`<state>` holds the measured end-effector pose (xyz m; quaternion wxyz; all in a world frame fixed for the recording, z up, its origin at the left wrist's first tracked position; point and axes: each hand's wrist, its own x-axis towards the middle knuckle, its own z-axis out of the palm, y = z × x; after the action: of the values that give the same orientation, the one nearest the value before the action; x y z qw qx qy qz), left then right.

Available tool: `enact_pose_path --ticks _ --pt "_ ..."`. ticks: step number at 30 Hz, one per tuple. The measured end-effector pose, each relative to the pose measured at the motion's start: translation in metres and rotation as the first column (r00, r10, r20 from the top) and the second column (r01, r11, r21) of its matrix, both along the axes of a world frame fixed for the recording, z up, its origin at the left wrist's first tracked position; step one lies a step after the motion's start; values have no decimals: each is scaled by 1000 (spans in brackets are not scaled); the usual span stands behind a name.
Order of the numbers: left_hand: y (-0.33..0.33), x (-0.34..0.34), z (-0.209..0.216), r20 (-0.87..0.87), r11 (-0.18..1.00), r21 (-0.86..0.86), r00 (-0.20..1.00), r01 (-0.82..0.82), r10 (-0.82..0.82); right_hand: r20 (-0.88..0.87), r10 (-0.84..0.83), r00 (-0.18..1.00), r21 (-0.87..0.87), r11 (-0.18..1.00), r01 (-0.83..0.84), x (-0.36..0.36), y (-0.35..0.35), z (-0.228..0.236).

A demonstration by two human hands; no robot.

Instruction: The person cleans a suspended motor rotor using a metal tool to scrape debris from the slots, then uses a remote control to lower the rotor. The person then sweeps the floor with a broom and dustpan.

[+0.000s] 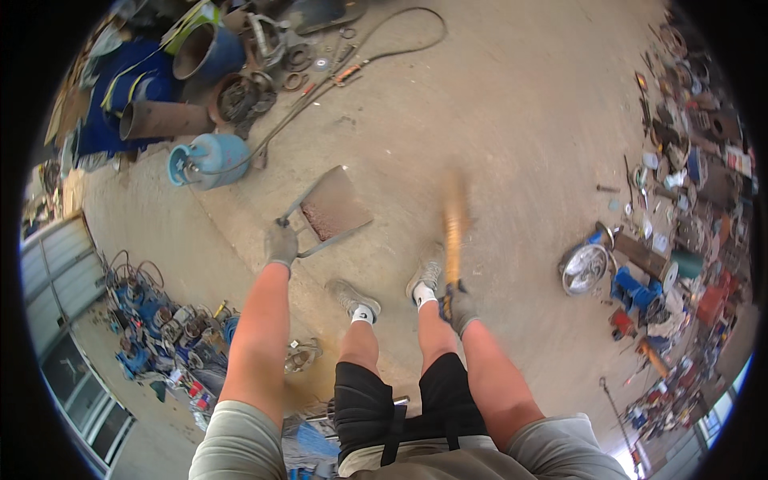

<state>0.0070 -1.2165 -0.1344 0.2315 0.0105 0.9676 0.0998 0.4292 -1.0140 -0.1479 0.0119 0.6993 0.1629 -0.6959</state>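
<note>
My left hand (280,243), in a grey work glove, is closed round the handle of a metal dustpan (346,210). Brownish-red debris (320,220) lies in the pan, mostly along the side nearest my hand. My right hand (459,309), gloved in grey and black, grips a long tan hand broom (454,240). The broom points away from me, to the right of the dustpan, its far end smeared by motion. A gap of bare floor separates the two tools.
A light blue gas cylinder (210,161) stands far left, with a hose and torch (349,75) stretching beyond it. Metal parts (172,328) are heaped at near left. A round silver part (585,269) and more scrap line the right side. My shoes (354,299) are between my hands.
</note>
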Motion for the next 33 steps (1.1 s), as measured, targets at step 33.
enact_pose_path --ticks 33 --pt "-625 227 234 -3 422 474 478 -772 878 345 145 927 414 863 -289 -71 -126 26"
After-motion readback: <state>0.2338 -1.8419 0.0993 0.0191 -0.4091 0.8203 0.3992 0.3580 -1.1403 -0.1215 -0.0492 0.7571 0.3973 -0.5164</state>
